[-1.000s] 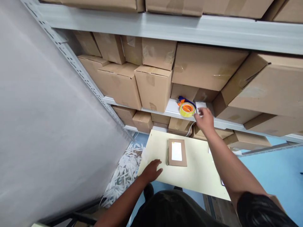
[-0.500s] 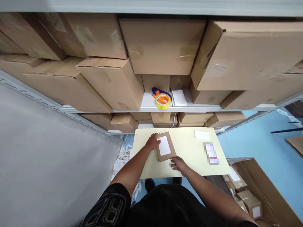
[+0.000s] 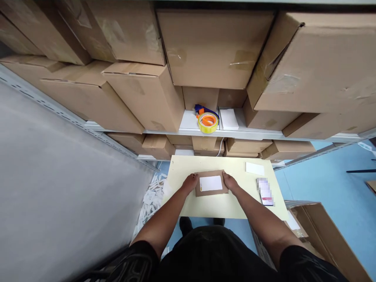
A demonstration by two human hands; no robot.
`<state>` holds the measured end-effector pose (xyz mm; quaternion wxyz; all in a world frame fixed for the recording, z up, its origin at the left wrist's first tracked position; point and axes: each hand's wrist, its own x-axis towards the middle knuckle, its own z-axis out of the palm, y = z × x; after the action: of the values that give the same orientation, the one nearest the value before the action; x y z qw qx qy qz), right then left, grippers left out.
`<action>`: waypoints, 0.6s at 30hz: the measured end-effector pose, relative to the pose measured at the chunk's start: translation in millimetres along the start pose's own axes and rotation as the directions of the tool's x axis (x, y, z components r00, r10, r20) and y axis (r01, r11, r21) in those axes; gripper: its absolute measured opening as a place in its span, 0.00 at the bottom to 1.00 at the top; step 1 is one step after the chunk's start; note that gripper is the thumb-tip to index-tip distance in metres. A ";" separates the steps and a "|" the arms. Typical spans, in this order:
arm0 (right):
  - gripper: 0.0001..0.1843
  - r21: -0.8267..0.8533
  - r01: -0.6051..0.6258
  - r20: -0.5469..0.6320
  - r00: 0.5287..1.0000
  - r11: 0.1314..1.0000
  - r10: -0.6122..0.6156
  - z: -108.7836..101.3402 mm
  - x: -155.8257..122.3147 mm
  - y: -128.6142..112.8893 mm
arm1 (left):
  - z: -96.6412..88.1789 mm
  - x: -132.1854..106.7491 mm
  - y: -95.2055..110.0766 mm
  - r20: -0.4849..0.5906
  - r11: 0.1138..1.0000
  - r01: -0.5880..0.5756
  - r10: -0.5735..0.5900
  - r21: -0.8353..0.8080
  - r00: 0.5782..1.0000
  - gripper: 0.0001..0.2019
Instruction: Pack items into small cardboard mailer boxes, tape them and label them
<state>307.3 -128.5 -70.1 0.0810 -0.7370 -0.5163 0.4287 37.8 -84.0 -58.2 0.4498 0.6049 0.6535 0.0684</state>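
Observation:
A flat brown cardboard box (image 3: 211,193) with a white label (image 3: 210,183) on its upper face lies crosswise over the pale yellow table. My left hand (image 3: 190,183) grips its left end, thumb near the top edge. At the opposite end my right hand (image 3: 230,182) holds the right side in the same way. The undersides of both hands are hidden. To the right of the box are a phone (image 3: 265,192) with a blurred screen and a stack of white labels (image 3: 254,169).
Cardboard boxes (image 3: 214,47) fill the shelves ahead. A yellow tape roll (image 3: 208,123) in a dispenser and a white paper stack (image 3: 228,119) sit on the middle shelf. An open carton (image 3: 326,235) stands at lower right. Paper scraps (image 3: 152,196) litter the floor left of the table (image 3: 182,207).
The box has turned from lengthwise to crosswise. My right hand has moved from the lower corner up to the right end and closed on it; my left hand holds the left end.

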 end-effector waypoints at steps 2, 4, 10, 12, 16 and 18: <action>0.35 0.018 -0.055 -0.034 0.998 0.998 0.056 -2.5 -7.3 -3.0 | -0.5 0.6 6.0 -0.016 0.999 -0.039 0.039 -0.035 0.999 0.25; 0.33 0.064 -0.035 -0.090 0.995 0.997 0.041 -0.6 -20.2 -0.6 | -0.6 -8.1 5.3 -0.055 0.987 -0.118 0.113 -0.111 0.992 0.24; 0.28 0.306 0.035 -0.198 0.980 0.952 0.028 36.3 -58.3 15.7 | 24.5 -41.2 -28.4 -0.223 0.906 -0.253 0.184 -0.339 0.957 0.17; 0.25 0.323 0.019 -0.234 0.970 0.946 0.061 47.9 -62.6 15.7 | 35.6 -44.5 -40.3 -0.247 0.902 -0.242 0.159 -0.356 0.956 0.17; 0.20 0.342 0.018 -0.245 0.967 0.940 0.071 52.8 -61.8 12.6 | 42.3 -44.0 -51.5 -0.245 0.892 -0.247 0.161 -0.380 0.956 0.18; 0.19 0.341 0.023 -0.233 0.970 0.940 0.061 50.2 -59.4 12.7 | 39.3 -43.0 -51.1 -0.225 0.894 -0.231 0.152 -0.383 0.962 0.19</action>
<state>274.3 -199.9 -75.7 0.2649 -0.7633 -0.4134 0.4199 21.0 -151.7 -91.9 0.4924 0.5507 0.6016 0.3039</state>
